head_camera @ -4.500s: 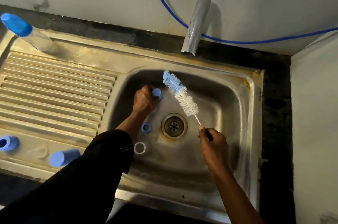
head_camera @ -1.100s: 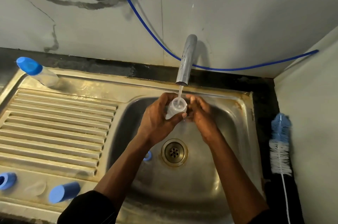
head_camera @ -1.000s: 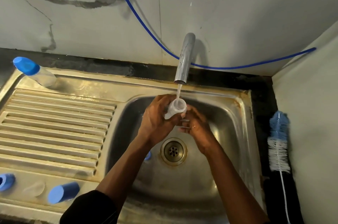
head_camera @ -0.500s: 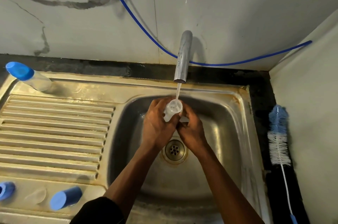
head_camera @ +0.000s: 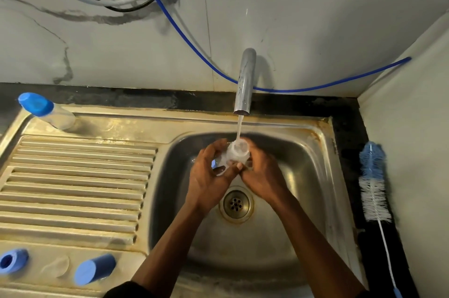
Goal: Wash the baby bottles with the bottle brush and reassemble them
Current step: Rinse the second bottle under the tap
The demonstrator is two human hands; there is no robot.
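Plastic bottle [head_camera: 237,153], seemingly well off sink [head_camera: 323,166] walls

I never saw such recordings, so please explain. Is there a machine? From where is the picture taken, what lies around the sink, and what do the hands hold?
No machine: a person works with bare hands, and a camera worn on the head looks down at them. The left hand and the right hand hold a clear bottle, mouth up, under water running from the tap into the sink. On the drainboard at the left, a capped bottle is at the back; a blue cap and a blue ring lie near the front. The bottle brush lies on the dark counter at the right, untouched.
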